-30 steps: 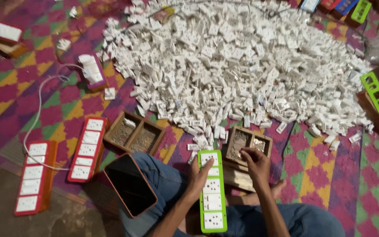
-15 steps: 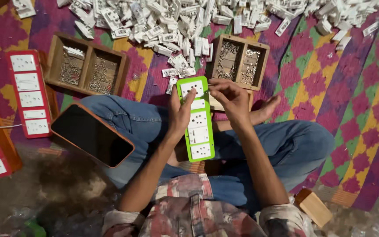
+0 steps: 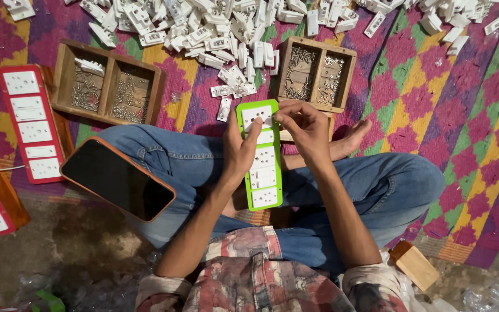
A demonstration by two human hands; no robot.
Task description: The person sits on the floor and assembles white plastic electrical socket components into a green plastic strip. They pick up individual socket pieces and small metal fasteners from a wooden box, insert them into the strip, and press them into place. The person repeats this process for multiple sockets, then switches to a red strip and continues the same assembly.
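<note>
Here the left hand grips the green switch board on the lap, while the right hand pinches at its top socket, near the wooden screw tray.

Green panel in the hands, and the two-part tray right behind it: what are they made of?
Green panel: looks like moulded plastic, smooth bright-green frame with white inserts, slight sheen. Tray: seems unfinished wood, brown, matt, thick plank walls; its small contents glint like metal.

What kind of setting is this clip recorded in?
Probably an informal floor-level workshop assembling electrical switch boards: a heap of white switch parts on a patterned mat, wooden screw trays, and a green board in both hands.
</note>
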